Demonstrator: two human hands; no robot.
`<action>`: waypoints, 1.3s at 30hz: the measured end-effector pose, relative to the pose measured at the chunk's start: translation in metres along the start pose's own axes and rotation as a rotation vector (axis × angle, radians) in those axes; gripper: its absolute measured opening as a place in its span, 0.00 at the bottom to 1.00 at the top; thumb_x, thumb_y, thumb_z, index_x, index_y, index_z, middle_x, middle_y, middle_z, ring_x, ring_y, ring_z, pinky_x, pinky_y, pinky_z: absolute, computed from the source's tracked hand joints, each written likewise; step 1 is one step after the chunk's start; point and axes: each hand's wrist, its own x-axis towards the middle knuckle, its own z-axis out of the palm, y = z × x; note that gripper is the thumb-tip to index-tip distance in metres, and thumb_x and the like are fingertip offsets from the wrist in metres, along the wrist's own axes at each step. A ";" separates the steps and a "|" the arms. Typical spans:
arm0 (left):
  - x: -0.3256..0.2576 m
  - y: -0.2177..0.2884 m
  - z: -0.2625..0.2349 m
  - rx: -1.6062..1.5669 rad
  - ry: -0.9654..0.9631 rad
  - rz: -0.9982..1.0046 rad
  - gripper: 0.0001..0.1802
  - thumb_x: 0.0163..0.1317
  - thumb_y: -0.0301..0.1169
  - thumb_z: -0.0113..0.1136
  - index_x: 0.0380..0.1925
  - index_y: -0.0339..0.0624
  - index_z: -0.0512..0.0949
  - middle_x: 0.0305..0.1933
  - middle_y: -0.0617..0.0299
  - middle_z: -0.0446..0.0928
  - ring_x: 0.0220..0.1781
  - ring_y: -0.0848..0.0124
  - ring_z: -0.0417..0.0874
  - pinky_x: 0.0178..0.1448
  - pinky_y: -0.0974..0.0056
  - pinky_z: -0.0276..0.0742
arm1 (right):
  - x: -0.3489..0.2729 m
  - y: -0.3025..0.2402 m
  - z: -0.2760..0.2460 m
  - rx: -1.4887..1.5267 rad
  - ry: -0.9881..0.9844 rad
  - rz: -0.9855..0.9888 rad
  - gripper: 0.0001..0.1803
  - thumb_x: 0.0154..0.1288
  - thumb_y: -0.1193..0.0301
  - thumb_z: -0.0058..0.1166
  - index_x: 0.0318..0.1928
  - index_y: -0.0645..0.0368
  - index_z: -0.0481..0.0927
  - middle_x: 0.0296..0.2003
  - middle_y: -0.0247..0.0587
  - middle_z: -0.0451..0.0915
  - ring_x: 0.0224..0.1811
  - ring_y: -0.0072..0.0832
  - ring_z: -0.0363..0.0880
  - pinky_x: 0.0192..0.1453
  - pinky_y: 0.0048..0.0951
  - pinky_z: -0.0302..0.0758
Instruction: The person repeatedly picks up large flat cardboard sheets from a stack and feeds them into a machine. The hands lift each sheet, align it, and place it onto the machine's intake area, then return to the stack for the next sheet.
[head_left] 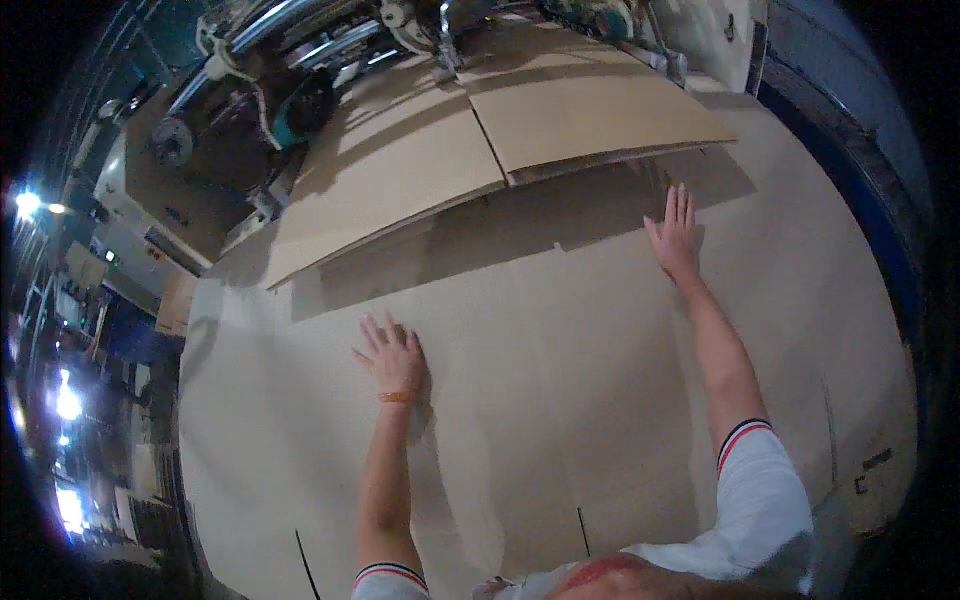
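A large tan cardboard sheet [540,360] spreads out in front of me, with dark slots cut in its near edge. My left hand [393,358], an orange band at its wrist, lies on it with fingers spread. Farther off to the right, my right hand [677,238] reaches out with its fingers stretched, over or on the sheet; contact is hard to tell. Just beyond it is the raised edge of another cardboard sheet [600,115], slotted down the middle, which casts a shadow on the one below. Neither hand holds anything.
At the far side stands a machine with metal rollers [270,25] and a pale side housing [165,190]; the upper sheet reaches under it. A pale machine panel [705,40] rises at the back right, beside a dark blue barrier [850,130]. Bright lamps [68,400] shine at the left.
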 end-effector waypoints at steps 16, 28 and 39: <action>-0.364 -0.145 -0.075 -0.175 0.048 -0.489 0.35 0.61 0.46 0.58 0.65 0.42 0.64 0.71 0.44 0.59 0.73 0.50 0.59 0.73 0.44 0.51 | -0.324 -0.023 -0.212 0.115 -0.227 0.082 0.37 0.65 0.64 0.55 0.69 0.63 0.55 0.71 0.52 0.53 0.75 0.46 0.47 0.77 0.47 0.46; -0.459 -0.402 -0.042 -0.139 0.020 -1.268 0.48 0.62 0.58 0.51 0.67 0.25 0.55 0.75 0.38 0.47 0.77 0.47 0.45 0.78 0.49 0.39 | -0.487 0.064 -0.282 -0.208 -0.055 0.440 0.36 0.59 0.67 0.57 0.66 0.68 0.61 0.66 0.58 0.61 0.69 0.53 0.57 0.72 0.49 0.54; -0.426 -0.390 -0.110 -0.409 0.543 -1.567 0.39 0.58 0.50 0.59 0.60 0.31 0.66 0.64 0.45 0.68 0.65 0.49 0.68 0.67 0.49 0.65 | -0.497 0.130 -0.294 -0.466 -0.088 0.736 0.34 0.61 0.65 0.54 0.65 0.67 0.61 0.59 0.60 0.68 0.61 0.52 0.67 0.67 0.48 0.62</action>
